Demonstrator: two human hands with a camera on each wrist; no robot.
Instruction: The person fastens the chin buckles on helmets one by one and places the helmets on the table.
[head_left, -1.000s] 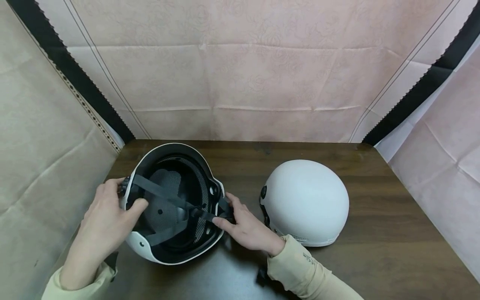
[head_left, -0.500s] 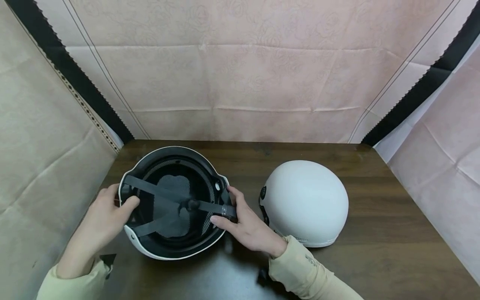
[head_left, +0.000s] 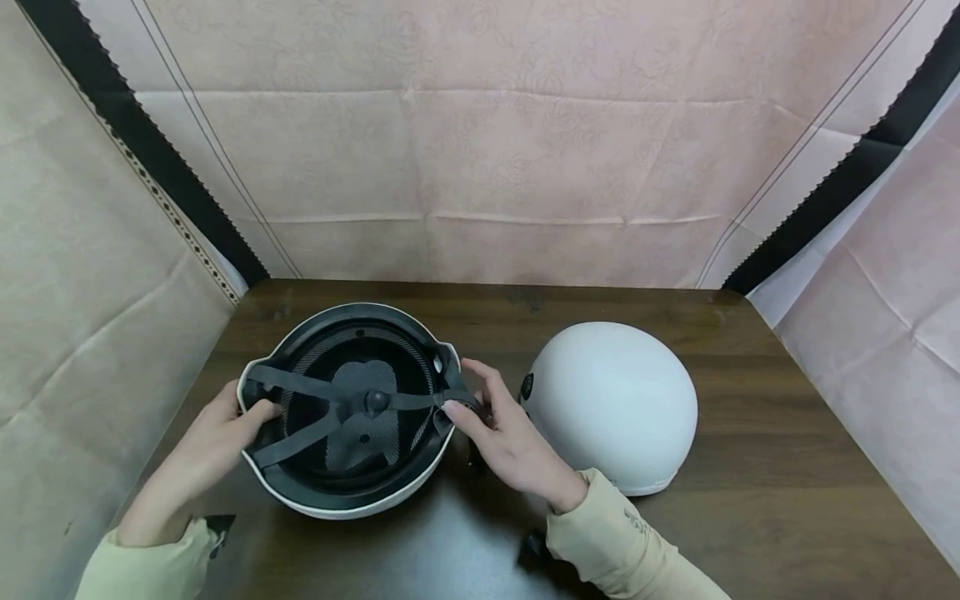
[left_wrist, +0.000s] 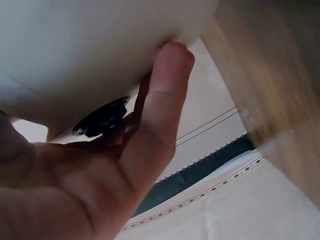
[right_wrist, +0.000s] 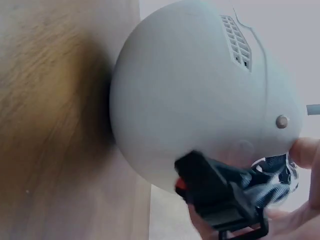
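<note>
A white helmet (head_left: 348, 510) lies upside down on the table, its black padded inside facing up. My left hand (head_left: 225, 429) grips its left rim, thumb inside and fingers around the shell; in the left wrist view a finger (left_wrist: 167, 85) presses the white outer surface beside a black round part (left_wrist: 102, 119). Grey webbing chin straps (head_left: 300, 383) cross the opening. My right hand (head_left: 517, 442) pinches the strap at the right rim between thumb and fingers. In the right wrist view a black buckle (right_wrist: 212, 192) with a red bit hangs from the strap outside the shell, near a vent (right_wrist: 237, 42).
A second white helmet (head_left: 611, 400) stands dome up on the brown wooden table (head_left: 780, 467), just right of my right hand. Pale cloth walls (head_left: 480, 167) with black borders enclose the back and sides. A small dark object (head_left: 536, 546) lies by the right sleeve.
The held helmet has tipped so its opening faces up more squarely. The strap's end has shifted right, over the rim, with my right hand. The second helmet stays in place.
</note>
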